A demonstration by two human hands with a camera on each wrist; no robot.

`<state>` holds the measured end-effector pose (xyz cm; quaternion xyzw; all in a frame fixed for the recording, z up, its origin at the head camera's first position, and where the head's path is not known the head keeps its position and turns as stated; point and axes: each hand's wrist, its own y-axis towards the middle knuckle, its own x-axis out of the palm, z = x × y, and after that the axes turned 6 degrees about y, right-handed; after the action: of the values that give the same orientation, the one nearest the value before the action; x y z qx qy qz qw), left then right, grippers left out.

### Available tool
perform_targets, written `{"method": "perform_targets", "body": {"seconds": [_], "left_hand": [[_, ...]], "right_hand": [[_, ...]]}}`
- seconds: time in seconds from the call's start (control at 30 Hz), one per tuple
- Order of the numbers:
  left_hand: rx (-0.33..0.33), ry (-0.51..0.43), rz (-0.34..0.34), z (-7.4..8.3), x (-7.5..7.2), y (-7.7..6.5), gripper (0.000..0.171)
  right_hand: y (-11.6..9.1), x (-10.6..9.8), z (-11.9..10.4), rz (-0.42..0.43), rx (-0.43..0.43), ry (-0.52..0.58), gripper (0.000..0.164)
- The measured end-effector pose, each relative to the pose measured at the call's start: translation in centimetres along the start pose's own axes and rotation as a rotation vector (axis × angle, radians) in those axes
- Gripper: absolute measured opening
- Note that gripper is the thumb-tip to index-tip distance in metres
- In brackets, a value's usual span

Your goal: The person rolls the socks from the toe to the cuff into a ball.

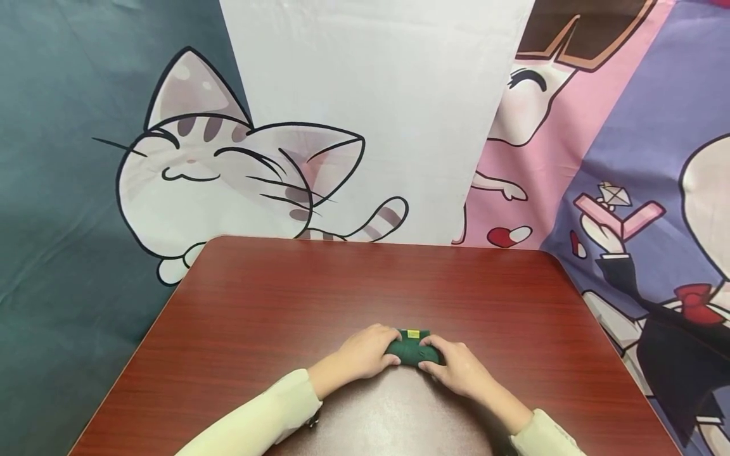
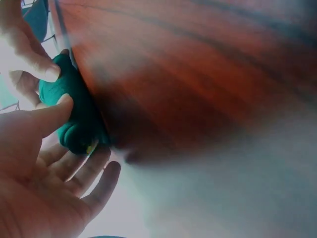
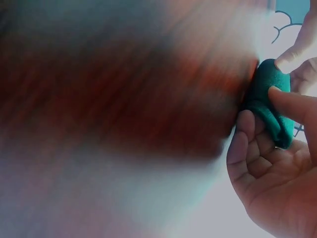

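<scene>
A dark green cloth (image 1: 412, 352), rolled into a short thick bundle, lies crosswise low over the table in the head view. Along its far edge a flat strip of the cloth sticks out, with a small yellow patch (image 1: 413, 334) on it. My left hand (image 1: 367, 351) holds the left end, the thumb on the near side and fingers round the far side. At the other end my right hand (image 1: 461, 368) grips it the same way. Spiral layers show at the roll's end (image 2: 79, 139) in the left wrist view, and folds (image 3: 265, 111) in the right wrist view.
The reddish-brown wooden table (image 1: 319, 285) has rounded far corners and stretches out beyond both hands. Behind it hangs a printed cloth backdrop (image 1: 365, 76) with a cartoon cat and figures. Pale sleeves (image 1: 268, 411) cover both forearms.
</scene>
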<state>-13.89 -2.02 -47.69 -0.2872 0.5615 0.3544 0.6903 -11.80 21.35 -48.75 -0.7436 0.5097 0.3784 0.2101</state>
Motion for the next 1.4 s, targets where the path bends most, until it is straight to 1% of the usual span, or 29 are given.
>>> {"method": "perform_targets", "body": {"seconds": [0.1,0.17,0.27,0.33,0.47,0.6,0.83,0.93,1.03,1.17,1.27,1.4], "left_hand": [[0.014,0.013,0.039,-0.1,0.1,-0.3,0.04],[0.037,0.051,0.072,0.0,0.2,-0.5,0.042],[0.063,0.112,0.104,0.3,0.3,-0.6,0.04],[0.058,0.132,0.11,0.5,0.3,-0.7,0.036],[0.031,0.127,0.103,0.7,0.1,-0.6,0.03],[0.013,0.125,0.085,0.8,-0.1,-0.6,0.029],[0.014,0.132,0.037,0.7,-0.3,-0.3,0.026],[0.003,0.118,0.015,0.8,-0.3,-0.1,0.025],[-0.009,0.11,-0.013,0.8,-0.3,0.1,0.024],[-0.022,0.102,-0.053,0.7,-0.5,0.6,0.026],[-0.034,0.095,-0.08,0.6,-0.7,0.8,0.029],[-0.053,0.081,-0.105,0.5,-0.9,1.1,0.03]], "right_hand": [[0.1,0.0,0.1,-0.01,0.008,-0.006,0.029],[0.2,-0.1,0.1,-0.018,0.011,-0.006,0.029],[0.3,-0.3,0.0,-0.033,0.013,-0.009,0.029],[0.3,-0.3,0.0,-0.042,0.015,-0.005,0.029],[0.4,-0.4,-0.1,-0.052,0.025,0.004,0.03],[0.5,-0.5,-0.1,-0.074,0.05,0.038,0.031],[0.6,-0.7,0.2,-0.153,0.087,0.196,0.036],[0.5,-0.7,0.1,-0.149,0.092,0.214,0.035],[0.4,-0.6,0.1,-0.121,0.086,0.177,0.032],[0.4,-0.5,0.1,-0.059,0.059,0.067,0.031],[0.4,-0.5,-0.1,-0.038,0.033,-0.026,0.035],[0.4,-0.5,-0.5,-0.033,0.013,-0.106,0.044]]}}
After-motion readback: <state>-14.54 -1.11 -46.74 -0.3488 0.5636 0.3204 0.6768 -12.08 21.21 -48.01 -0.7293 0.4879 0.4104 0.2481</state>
